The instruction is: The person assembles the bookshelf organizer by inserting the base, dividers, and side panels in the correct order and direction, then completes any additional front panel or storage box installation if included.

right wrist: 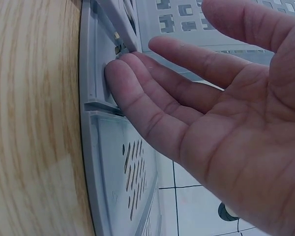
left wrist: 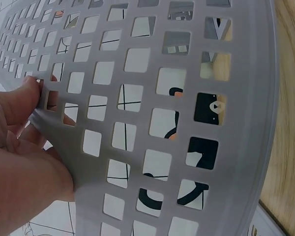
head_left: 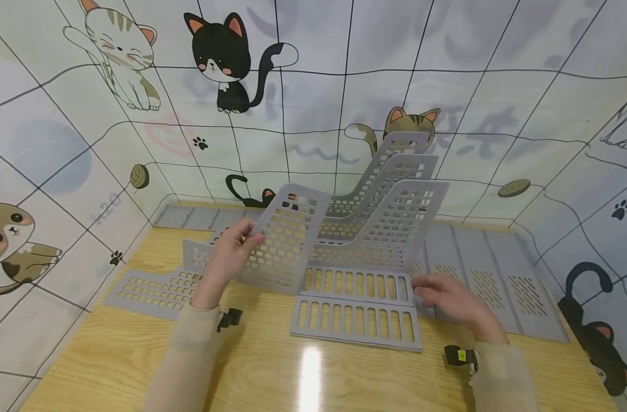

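Observation:
In the head view my left hand [head_left: 228, 254] pinches the sloping edge of a light grey perforated plastic panel [head_left: 305, 246], thumb on the near face. The left wrist view shows the thumb on this face and fingers behind the panel [left wrist: 83, 169]. The panel stands upright and tilted at the left end of a flat slotted base [head_left: 354, 342]. My right hand [head_left: 454, 297] is at the base's right end, fingers nearly straight, nothing in its grasp. In the right wrist view the fingertips of this hand [right wrist: 201, 113] rest beside the grey plastic edge.
Several matching perforated panels [head_left: 429, 214] stand upright behind the slotted base. Flat grey panels [head_left: 478, 269] with slanted slots lie to the right. Another perforated piece [head_left: 138, 294] lies at left on the wooden table [head_left: 251, 372]. A cat-print cloth [head_left: 318, 103] hangs around the back.

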Tool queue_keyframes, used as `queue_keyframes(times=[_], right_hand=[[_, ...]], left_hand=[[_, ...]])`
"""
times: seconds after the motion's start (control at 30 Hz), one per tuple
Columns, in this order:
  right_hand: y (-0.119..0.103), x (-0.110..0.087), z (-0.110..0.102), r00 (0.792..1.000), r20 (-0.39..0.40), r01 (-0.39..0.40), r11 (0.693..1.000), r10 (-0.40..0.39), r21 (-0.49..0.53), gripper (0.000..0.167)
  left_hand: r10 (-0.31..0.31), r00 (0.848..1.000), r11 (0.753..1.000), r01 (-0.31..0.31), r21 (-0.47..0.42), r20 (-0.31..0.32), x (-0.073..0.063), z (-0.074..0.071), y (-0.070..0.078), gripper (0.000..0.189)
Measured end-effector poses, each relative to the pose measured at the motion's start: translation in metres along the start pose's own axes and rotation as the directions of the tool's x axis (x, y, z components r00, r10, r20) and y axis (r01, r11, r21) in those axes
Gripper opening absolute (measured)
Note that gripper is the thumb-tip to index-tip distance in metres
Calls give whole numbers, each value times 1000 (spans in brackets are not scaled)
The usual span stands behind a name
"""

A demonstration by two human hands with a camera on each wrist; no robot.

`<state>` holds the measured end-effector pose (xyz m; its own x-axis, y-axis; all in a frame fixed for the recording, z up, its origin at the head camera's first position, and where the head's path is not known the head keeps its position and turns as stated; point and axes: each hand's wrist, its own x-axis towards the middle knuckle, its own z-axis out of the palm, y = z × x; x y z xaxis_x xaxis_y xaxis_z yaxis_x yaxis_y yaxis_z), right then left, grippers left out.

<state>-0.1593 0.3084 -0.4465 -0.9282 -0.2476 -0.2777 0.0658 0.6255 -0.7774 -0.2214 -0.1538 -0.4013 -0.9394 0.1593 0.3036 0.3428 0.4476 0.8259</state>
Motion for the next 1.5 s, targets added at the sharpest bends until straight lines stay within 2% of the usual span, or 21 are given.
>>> queue_keyframes(times=[0.17,0.3,0.43,0.5,0.67,0.77,0.83,0.93,1.07,1.27,1.37,1.5], right_hand=[[-1,-1,0,1000,0,8,1000,-8,15,46],[-1,-1,0,1000,1,12,1000,-12,10,46],[-1,-1,0,1000,3,7,1000,-7,5,46],[-1,-1,0,1000,5,9,1000,-10,9,46],[-2,-2,1,999,20,35,998,-36,51,47],[-3,-2,2,999,27,43,995,-45,87,48],[-4,-2,2,999,32,40,993,-44,113,48],[-4,-2,2,998,38,38,990,-43,132,49],[-4,-2,2,998,43,40,989,-46,143,49],[-4,-3,2,997,53,42,984,-52,176,46],[-4,-4,2,997,58,42,983,-54,179,45],[-3,-3,1,997,64,41,984,-53,175,46]], left_hand=[[0,1000,1000,0,-17,-15,0,3,0,5],[0,1000,998,0,-55,2,0,3,-1,6],[19,997,992,-10,-123,73,1,0,-5,7],[23,992,990,-5,-141,122,1,-4,-8,13],[-13,969,983,58,-176,249,0,-16,-13,8],[-37,951,980,95,-176,308,-1,-22,-16,18],[-49,940,979,112,-170,338,-2,-25,-18,17],[-44,928,982,107,-154,370,-2,-27,-22,13],[-27,920,987,86,-134,391,-2,-24,-21,9],[43,873,991,23,-129,486,0,-4,-10,13],[32,876,991,36,-131,482,-1,3,-5,16],[5,895,994,44,-100,445,-2,8,-1,17]])
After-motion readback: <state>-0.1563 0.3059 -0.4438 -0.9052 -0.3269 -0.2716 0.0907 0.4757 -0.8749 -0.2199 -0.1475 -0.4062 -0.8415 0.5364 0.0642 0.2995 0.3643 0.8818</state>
